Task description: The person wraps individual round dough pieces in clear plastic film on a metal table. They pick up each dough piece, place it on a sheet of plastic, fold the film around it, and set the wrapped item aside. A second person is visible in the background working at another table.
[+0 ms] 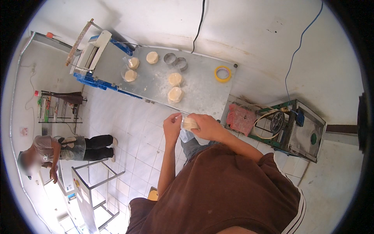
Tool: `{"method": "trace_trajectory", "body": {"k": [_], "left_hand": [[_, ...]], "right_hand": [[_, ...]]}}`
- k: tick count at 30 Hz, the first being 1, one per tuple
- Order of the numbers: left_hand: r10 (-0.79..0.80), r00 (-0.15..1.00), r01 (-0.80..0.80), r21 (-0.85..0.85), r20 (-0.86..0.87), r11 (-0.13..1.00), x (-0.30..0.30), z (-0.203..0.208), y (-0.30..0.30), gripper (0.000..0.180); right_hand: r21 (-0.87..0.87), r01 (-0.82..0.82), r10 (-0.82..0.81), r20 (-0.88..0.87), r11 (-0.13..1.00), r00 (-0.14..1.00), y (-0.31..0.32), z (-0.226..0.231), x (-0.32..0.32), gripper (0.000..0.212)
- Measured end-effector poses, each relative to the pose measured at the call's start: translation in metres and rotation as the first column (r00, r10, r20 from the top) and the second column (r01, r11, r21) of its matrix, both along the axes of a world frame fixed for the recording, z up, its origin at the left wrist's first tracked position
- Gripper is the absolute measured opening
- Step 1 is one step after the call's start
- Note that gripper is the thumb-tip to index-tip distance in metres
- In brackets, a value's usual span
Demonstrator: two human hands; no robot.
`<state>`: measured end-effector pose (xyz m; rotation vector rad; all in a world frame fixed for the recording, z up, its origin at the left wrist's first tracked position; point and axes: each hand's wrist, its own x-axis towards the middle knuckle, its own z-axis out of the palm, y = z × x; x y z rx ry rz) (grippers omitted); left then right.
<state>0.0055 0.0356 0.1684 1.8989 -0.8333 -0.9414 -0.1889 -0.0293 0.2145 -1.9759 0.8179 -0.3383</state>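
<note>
My right hand (205,126) is wrapped round a pale stack of round dough wrappers (190,123), just off the near edge of the metal table. A see-through plastic bag (186,135) hangs below the stack. Beside it, the fingers of my left hand (171,127) are pinched together at the bag's edge. On the table, two similar stacks, one wrapped (175,94) and one behind it (175,79), lie closest to my hands. Farther left are a bare-looking stack (152,57) and two more with plastic round them (130,75).
Two metal ring cutters (170,59) and a yellow tape roll (223,74) lie on the floury metal table (204,87). A rolling machine (91,54) stands at its left end. To the right is a green-framed machine with a wheel (277,121). Another person (48,147) stands far left near a metal frame (99,185).
</note>
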Motion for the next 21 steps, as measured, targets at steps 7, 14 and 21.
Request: {"method": "trace_trajectory", "body": {"k": [7, 14, 21], "left_hand": [[-0.066, 0.998, 0.067, 0.023, -0.018, 0.998, -0.007, 0.005, 0.001, 0.027], [-0.268, 0.960, 0.265, 0.055, 0.077, 0.963, -0.010, 0.011, 0.009, 0.033], [-0.113, 0.957, 0.135, -0.065, 0.265, 0.989, -0.015, 0.013, 0.006, 0.033]], "right_hand": [[0.089, 0.009, -0.005, -0.041, 0.996, 0.999, -0.004, -0.005, -0.004, 0.046], [0.158, 0.186, -0.189, 0.000, 0.970, 0.982, -0.003, -0.005, -0.004, 0.045], [0.085, 0.054, -0.052, -0.032, 0.995, 0.998, -0.003, 0.005, -0.006, 0.044]]}}
